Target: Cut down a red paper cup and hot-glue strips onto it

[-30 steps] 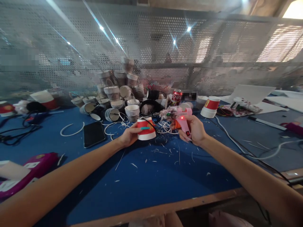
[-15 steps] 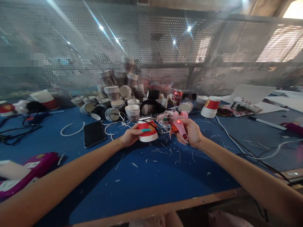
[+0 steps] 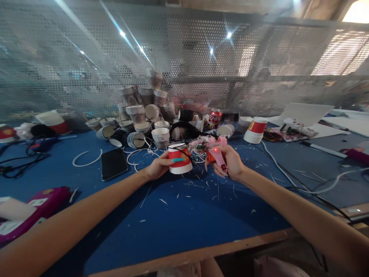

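Note:
My left hand (image 3: 160, 166) is closed round the side of a red and white paper cup (image 3: 180, 166), which is upside down just above the blue table. A dark cord hangs over the cup's right side. In my right hand (image 3: 232, 163) is a pink hot glue gun (image 3: 218, 152) with a red light lit on it. Its nozzle, clotted with strands and bits of glue, points left at the cup's upper right edge. Whether the tip touches the cup I cannot tell.
Wrapped grey cups (image 3: 135, 113) with handles are piled behind my hands. A black phone (image 3: 114, 164) lies left, a purple device (image 3: 43, 204) nearer. Red and white stacked cups (image 3: 256, 130) and a drink can (image 3: 215, 118) stand behind. White scraps (image 3: 163, 201) litter the table.
The glue gun's nozzle has come slightly left and lower, closer to the cup's upper edge. My left hand and the cup stay nearly still.

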A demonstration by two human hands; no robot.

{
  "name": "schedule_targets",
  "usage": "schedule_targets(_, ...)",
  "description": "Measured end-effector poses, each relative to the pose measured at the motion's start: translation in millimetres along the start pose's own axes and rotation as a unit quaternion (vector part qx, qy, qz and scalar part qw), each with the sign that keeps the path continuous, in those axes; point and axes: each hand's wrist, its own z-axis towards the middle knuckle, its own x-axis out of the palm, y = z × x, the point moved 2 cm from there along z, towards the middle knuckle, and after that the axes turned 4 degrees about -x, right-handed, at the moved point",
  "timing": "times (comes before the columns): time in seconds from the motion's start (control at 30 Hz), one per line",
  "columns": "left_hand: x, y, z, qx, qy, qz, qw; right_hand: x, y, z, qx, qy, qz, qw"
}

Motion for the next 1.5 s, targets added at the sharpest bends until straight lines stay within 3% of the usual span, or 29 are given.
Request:
schedule_targets(0.43, -0.3, 1.1, -0.6, -0.011, -0.033, 0.003, 0.999, -1.1, -2.3, -0.5, 0.006, 0.001, 0.013, 1.000)
schedule_targets(0.6, 2.4, -0.2, -1.1, -0.008, -0.016, 0.000, 1.000, -3.8, -2.3, 1.0, -0.009, -0.021, 0.021, 1.000)
schedule_targets(0.87, -0.3, 1.1, 0.0, 0.000, -0.015, 0.015, 1.000, -2.5, -4.0, 0.9, 0.008, 0.006, 0.005, 1.000)
schedule_targets(1.07, -1.9, 2.5, 0.4, -0.005, -0.027, 0.001, 1.000, -3.4, -2.8, 0.9, 0.001, -0.018, 0.013, 1.000)
schedule_targets(1.5, -0.1, 1.9, 0.3, 0.000, -0.014, 0.019, 1.000, -4.1, -4.2, 1.3, 0.006, -0.005, 0.004, 1.000)
